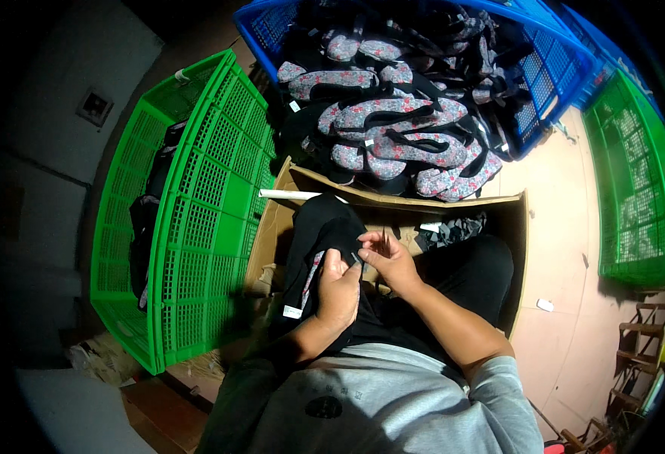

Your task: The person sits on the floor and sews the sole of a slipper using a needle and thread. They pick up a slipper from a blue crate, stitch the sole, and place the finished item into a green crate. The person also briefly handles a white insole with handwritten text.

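Over my lap, my left hand (338,293) is closed around a black fabric piece with a floral edge (313,276). A white tag (293,311) hangs from its lower end. The black cloth blends into my dark trousers, so its full outline is hard to tell. My right hand (394,266) is beside the left thumb, its thumb and fingers pinched together at the edge of the cloth. A thin, dark, pointed thing (384,240) shows by the right fingers; its kind is not clear.
An open cardboard box (415,200) surrounds my knees, with dark scraps (457,229) inside. Beyond it, a blue crate (567,57) holds heaped floral-and-black slipper-shaped pieces (419,144). Green crates stand at left (196,261) and right (608,227). A white scrap (545,305) lies on the floor.
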Motion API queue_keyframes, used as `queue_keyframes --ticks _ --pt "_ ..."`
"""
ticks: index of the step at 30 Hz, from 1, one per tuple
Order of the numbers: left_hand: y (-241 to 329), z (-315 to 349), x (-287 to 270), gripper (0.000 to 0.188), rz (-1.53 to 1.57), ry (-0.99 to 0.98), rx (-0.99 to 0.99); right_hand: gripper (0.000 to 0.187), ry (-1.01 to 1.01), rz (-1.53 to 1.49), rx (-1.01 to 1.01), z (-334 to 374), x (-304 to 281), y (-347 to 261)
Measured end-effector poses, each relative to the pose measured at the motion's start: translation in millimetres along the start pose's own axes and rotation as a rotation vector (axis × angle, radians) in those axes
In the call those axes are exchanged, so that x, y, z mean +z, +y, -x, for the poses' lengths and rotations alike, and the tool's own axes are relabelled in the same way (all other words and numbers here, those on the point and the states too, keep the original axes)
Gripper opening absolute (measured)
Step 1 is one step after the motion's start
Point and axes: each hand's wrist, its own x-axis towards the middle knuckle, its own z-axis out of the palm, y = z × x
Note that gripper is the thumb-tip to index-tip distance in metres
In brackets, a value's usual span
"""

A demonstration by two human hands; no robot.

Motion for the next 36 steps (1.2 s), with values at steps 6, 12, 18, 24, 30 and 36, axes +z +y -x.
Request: queue_keyframes --ticks 6,12,18,24,30,36 --pt "-15.0 1.6 -8.7 0.023 -0.153 0.014 0.008 0.022 0.005 0.383 -0.302 -3.9 2.5 -5.0" --pt "-21.5 0.6 -10.7 0.024 -0.203 -0.018 -0.023 0.013 0.04 0.42 -0.376 -5.0 3.4 -0.9" --pt "13.1 9.2 2.2 0.06 0.041 -0.2 -0.114 0.006 -0.007 -0.077 0.105 -4.6 -2.6 -4.2" --pt "27.6 35.7 -25.7 0.068 -0.451 -0.13 0.094 0.007 -0.072 -0.181 0.151 -1.7 -1.9 -11.6" --pt "79.5 -5.3 -6.3 0.036 -1.379 -0.302 0.77 0.009 -0.109 -0.156 0.092 0.3 -3.7 -10.3" --pt "73.7 -33.9 -14.2 0.018 -1.369 -0.481 0.865 0.01 -0.148 -0.118 0.0 2.7 -3.6 -10.4"
